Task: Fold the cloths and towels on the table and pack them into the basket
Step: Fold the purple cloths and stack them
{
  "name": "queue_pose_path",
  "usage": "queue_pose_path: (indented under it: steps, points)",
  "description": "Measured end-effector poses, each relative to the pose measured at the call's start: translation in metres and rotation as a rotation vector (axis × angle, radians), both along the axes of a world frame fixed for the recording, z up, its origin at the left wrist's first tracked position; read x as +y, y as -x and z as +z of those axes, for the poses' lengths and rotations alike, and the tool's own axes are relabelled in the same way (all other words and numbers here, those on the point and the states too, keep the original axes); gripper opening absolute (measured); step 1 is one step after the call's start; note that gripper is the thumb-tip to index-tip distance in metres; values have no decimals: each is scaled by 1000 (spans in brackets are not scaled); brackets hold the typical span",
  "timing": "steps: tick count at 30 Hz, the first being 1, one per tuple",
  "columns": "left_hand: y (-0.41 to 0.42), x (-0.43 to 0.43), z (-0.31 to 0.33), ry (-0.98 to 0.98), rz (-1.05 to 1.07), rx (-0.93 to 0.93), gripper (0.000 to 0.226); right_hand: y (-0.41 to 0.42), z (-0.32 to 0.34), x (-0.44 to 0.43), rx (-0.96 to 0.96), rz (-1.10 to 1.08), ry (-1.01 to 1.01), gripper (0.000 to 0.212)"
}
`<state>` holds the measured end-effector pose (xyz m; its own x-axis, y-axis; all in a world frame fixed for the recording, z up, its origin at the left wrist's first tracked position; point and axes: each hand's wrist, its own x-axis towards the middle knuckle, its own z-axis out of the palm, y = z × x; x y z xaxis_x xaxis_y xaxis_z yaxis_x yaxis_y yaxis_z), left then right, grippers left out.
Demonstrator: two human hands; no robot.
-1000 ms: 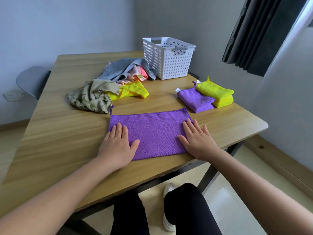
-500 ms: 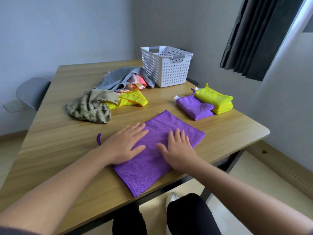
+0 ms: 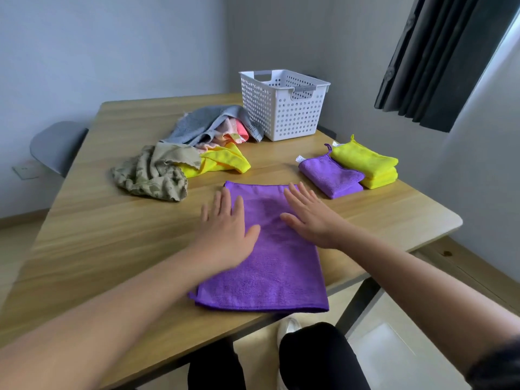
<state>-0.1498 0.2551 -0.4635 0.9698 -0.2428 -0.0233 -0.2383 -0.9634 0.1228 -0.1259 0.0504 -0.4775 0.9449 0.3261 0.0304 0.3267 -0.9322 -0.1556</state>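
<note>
The purple cloth (image 3: pixel 275 257) now lies at the centre of the frame with its long side running away from the person, its near edge at the front edge of the worktop (image 3: pixel 112 249). A second ago it lay crosswise with one hand near each end, and half a second ago it was diagonal, so it has been turned a quarter. Both hands lie flat on it, palms down and fingers straight, gripping nothing. The left hand (image 3: pixel 225 232) straddles its left edge and the right hand (image 3: pixel 309 218) presses its upper right part.

The turn probably sets up the next fold, far end onto near end or the reverse.

To the right lie a folded purple cloth (image 3: pixel 330 175) and, touching it, folded yellow cloths (image 3: pixel 365 164), not yet packed. The white perforated basket (image 3: pixel 284 108) stands above centre. Left of it is an unfolded heap: a grey towel (image 3: pixel 202 123), a pink cloth (image 3: pixel 239 130), a yellow cloth (image 3: pixel 222 161) and a camouflage-patterned cloth (image 3: pixel 152 175). Much of the task remains.
</note>
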Motion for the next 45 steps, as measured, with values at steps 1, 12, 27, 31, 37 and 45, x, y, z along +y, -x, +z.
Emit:
queue_pose_path:
  steps: [1, 12, 27, 31, 37, 45]
  points:
    - [-13, 3, -1, 6, -54, -54, 71, 4, -3, 6, 9, 3, -25, 69]
    - [-20, 26, -23, 206, -211, -213, 49, 23, -21, 4, -163, 37, -195, 68]
    - [90, 55, -27, -278, -565, -60, 90, 121, -51, -24, -335, 431, -40, 60]
    - [105, 54, -35, -165, -568, -195, 87, 130, -49, -24, -345, 422, -151, 45]
    - [117, 64, -30, 325, -550, -265, 36, 144, -29, -35, -267, 284, -377, 32]
    - [68, 50, 9, 1096, -110, -49, 8, 112, 16, -17, 9, -31, -1119, 11]
